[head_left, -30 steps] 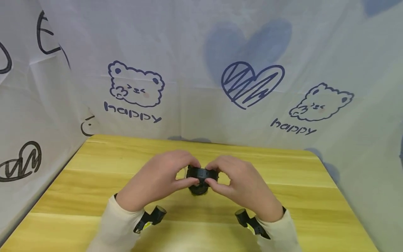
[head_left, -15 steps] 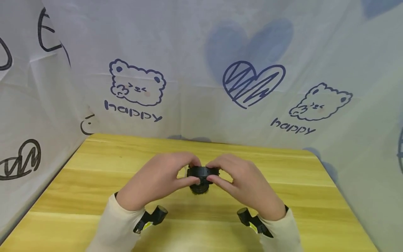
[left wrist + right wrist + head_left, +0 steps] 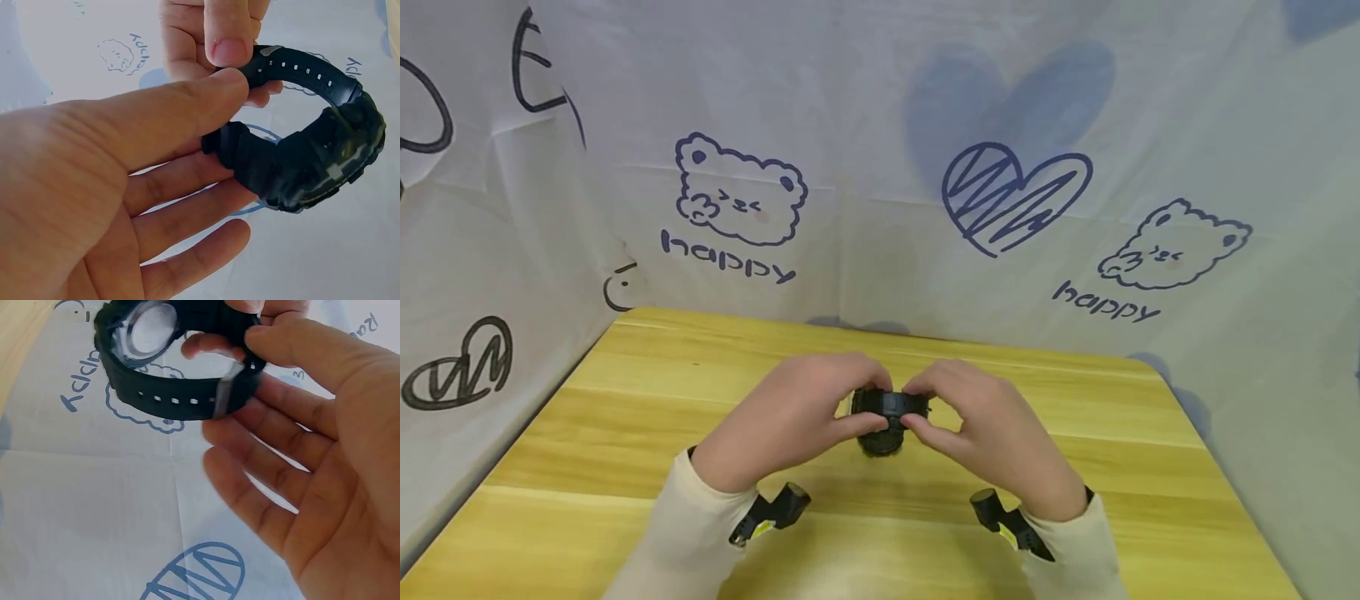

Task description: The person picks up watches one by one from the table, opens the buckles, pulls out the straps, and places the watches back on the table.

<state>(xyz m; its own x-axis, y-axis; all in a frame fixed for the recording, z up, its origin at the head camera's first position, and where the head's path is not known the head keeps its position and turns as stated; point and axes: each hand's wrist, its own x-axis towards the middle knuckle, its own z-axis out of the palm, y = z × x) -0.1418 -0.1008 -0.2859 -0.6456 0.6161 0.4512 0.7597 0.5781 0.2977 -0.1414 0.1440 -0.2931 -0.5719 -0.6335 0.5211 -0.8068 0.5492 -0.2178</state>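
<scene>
A black wristwatch (image 3: 881,443) is held up between both hands over the table, its strap bent round into a loop. My left hand (image 3: 797,417) pinches one part of the strap between thumb and fingers. In the left wrist view the watch case (image 3: 340,162) hangs to the right, and the holed strap (image 3: 300,65) arches above it. My right hand (image 3: 981,429) pinches the strap close to the left fingertips. A metal piece (image 3: 225,394) sits across the strap beside the right fingers in the right wrist view. Fingertips partly cover where the strap ends meet.
The hands are above a yellow wood-grain table (image 3: 625,400). White cloth (image 3: 865,108) printed with bears and hearts hangs behind it and along the left side. A black wrist camera (image 3: 771,512) is strapped to the left wrist, another camera (image 3: 1011,525) to the right.
The head view has shifted slightly, so the scene sits a little further right. Both hands keep hold of the watch strap, with only small movements of the fingers and watch.
</scene>
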